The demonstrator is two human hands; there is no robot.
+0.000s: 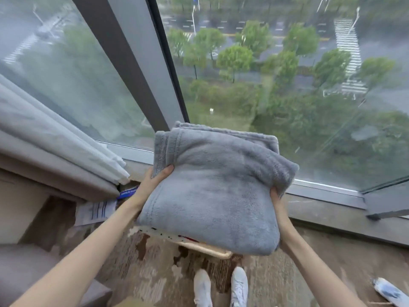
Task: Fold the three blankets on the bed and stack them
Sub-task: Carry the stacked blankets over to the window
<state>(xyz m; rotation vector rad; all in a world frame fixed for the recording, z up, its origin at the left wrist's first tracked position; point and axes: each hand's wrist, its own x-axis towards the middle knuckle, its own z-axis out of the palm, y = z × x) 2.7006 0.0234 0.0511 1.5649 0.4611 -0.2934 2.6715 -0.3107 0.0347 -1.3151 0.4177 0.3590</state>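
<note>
A folded grey fleece blanket (214,187) is held up in front of a large window, in the middle of the head view. My left hand (155,180) grips its left edge, thumb on top. My right hand (276,202) holds the right edge, mostly hidden behind the fleece. Under the grey blanket I see the edge of a white dotted fabric (159,233) with a bit of red beside it, lying on a pale tray-like rim (210,250). The bed is out of view.
Floor-to-ceiling window glass (287,85) and its dark frame (132,63) stand straight ahead. Grey curtains (55,134) hang at the left. Papers (95,212) lie on the patterned carpet. My white shoes (221,286) are below; another shoe (389,292) lies at the right.
</note>
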